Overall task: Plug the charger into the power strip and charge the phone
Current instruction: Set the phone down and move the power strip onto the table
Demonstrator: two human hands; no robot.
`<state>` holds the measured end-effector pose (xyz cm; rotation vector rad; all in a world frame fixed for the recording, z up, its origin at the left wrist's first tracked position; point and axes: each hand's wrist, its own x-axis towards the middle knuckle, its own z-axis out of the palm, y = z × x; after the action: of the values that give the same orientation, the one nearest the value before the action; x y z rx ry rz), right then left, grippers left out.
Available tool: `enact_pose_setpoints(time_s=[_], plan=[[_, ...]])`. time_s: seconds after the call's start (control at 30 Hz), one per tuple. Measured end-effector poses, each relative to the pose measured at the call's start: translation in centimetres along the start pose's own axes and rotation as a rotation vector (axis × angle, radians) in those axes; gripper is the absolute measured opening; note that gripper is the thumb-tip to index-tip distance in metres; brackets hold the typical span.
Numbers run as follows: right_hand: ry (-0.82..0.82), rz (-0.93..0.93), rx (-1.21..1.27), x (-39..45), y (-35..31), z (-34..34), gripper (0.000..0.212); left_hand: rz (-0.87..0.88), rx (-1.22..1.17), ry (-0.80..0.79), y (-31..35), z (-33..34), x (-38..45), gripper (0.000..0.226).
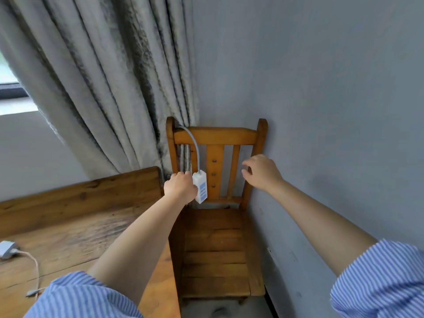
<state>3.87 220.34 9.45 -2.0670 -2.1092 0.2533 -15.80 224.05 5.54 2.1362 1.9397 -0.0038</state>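
Note:
A white power strip [200,188] with a blue face hangs by its grey cord [194,145] over the top rail of a wooden chair [215,237]. My left hand [180,188] grips the strip from its left side, in front of the chair back. My right hand [261,172] hovers empty by the chair's right post, fingers apart and curled. A white charger [6,249] lies at the left edge of the wooden table [75,226], its cable [34,271] trailing toward me. No phone is in view.
A grey curtain [103,76] hangs behind the table and the chair. A blue-grey wall [332,111] runs along the chair's right side. The chair stands tight between the table and that wall.

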Motion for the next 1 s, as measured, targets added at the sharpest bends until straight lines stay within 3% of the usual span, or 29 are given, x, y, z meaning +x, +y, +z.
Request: enact_pose_setpoints(time_s=[0.3, 0.57, 0.67, 0.77, 0.87, 1.0], plan=[[0.069, -0.086, 0.030, 13.1, 1.5, 3.1, 0.042, -0.094, -0.271, -0.072, 0.9, 0.8, 12.2, 0.035], [0.162, -0.159, -0.019, 18.4, 2.5, 4.7, 0.042, -0.158, -0.682, -0.130, 1.8, 2.6, 15.9, 0.036], [0.203, -0.206, -0.024, 19.1, 3.0, 5.2, 0.042, -0.176, -0.808, -0.065, 2.0, 2.8, 16.7, 0.022], [0.192, -0.207, -0.044, 19.5, 3.2, 5.4, 0.042, -0.198, -0.739, 0.002, 2.1, 2.8, 16.9, 0.021], [0.126, -0.160, -0.068, 19.8, 2.4, 5.4, 0.056, -0.146, -0.551, 0.026, 1.9, 1.6, 16.2, 0.024], [0.100, -0.099, -0.157, 19.4, 1.1, 6.4, 0.069, -0.105, -0.460, 0.171, 1.4, -0.9, 15.3, 0.031]])
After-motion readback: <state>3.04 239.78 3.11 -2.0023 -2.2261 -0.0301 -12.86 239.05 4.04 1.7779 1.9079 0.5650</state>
